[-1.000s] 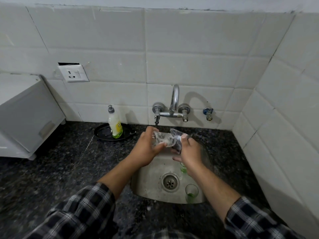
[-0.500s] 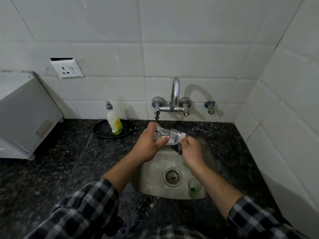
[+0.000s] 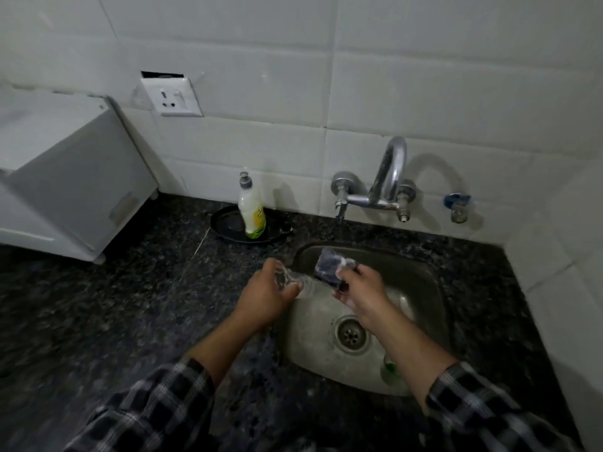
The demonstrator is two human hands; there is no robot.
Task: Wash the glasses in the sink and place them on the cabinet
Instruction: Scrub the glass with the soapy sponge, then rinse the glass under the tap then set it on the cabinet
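Left hand point(image 3: 266, 300): curled round a clear drinking glass point(image 3: 295, 282), held sideways over the left rim of the steel sink point(image 3: 424, 288)
Right hand point(image 3: 362, 293): pinches a dark, sudsy scrubbing pad point(image 3: 329, 267) over the sink's back, just beside the glass
Change: both hands have dropped leftward from under the chrome tap point(image 3: 388, 177) behind the sink
Meaning: probably mid-scrub; rinse pending; a green-tinted glass point(image 3: 390, 370) at the sink's front waits
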